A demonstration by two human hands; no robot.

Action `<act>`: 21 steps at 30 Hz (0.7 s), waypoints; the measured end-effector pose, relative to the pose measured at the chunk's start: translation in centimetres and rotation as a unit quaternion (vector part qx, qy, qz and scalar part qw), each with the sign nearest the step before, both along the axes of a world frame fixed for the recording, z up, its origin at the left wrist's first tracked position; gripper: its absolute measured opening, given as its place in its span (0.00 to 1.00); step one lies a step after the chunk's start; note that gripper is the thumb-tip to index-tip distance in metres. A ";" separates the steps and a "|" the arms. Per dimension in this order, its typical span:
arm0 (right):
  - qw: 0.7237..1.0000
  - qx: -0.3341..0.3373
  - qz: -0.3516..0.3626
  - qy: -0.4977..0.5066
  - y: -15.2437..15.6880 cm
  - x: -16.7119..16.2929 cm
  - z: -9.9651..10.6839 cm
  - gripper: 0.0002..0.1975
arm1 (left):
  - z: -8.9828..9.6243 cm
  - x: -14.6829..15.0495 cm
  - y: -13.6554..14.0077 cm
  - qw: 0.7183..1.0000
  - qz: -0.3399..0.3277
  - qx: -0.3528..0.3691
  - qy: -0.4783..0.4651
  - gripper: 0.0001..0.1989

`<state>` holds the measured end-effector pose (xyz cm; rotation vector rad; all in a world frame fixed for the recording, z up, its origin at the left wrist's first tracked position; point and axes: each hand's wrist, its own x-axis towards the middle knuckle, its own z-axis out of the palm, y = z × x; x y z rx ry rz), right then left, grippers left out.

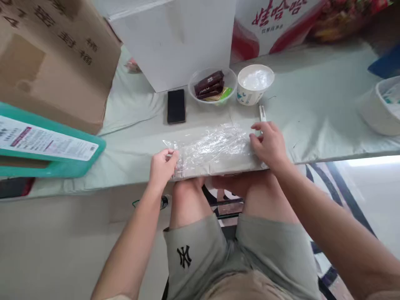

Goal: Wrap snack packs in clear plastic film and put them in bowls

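Observation:
A clear, crinkled plastic bag (215,146) lies flat along the table's front edge, between my two hands. My left hand (163,167) pinches its left end between thumb and fingertips. At the other end, my right hand (269,143) rests by the bag's right edge, thumb and index finger apart with a gap showing between them. Just beyond the right hand, a narrow silvery object (261,111) sticks out; the hand covers part of it, and I cannot make out its kind.
Behind the bag are a black phone (176,106), a clear bowl (193,91) of wrapped snacks and a paper cup (248,96) with white contents. A white box (178,41) stands behind them. A cardboard carton (71,79) and teal holder (78,166) are left, a white tub (375,112) right.

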<state>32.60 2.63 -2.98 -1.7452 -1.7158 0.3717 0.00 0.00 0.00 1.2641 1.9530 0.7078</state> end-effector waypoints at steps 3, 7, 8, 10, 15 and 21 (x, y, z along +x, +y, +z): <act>0.999 0.046 -0.021 -0.013 -0.6 -0.1 0.3 0.12 | 0.0 0.0 0.0 1.000 0.000 -0.025 0.018 0.10; 0.987 0.151 0.053 -0.036 -2.3 -1.5 1.6 0.10 | 0.1 -0.3 0.0 0.991 -0.024 -0.006 0.129 0.12; 0.980 0.170 0.098 -0.043 -2.8 -2.2 1.9 0.10 | 0.1 -0.3 0.0 0.986 -0.034 0.008 0.162 0.12; 0.961 0.181 0.198 -0.064 -3.7 -3.7 2.3 0.12 | 0.0 -0.4 0.1 0.975 -0.048 0.028 0.217 0.14; 0.933 0.058 0.315 -0.161 -5.0 -6.7 1.4 0.27 | 0.0 -0.7 0.6 0.950 -0.050 0.049 0.303 0.17; 0.927 0.051 0.300 -0.221 -6.3 -5.7 -0.5 0.25 | -0.1 -3.7 0.6 0.946 -0.011 0.070 0.316 0.18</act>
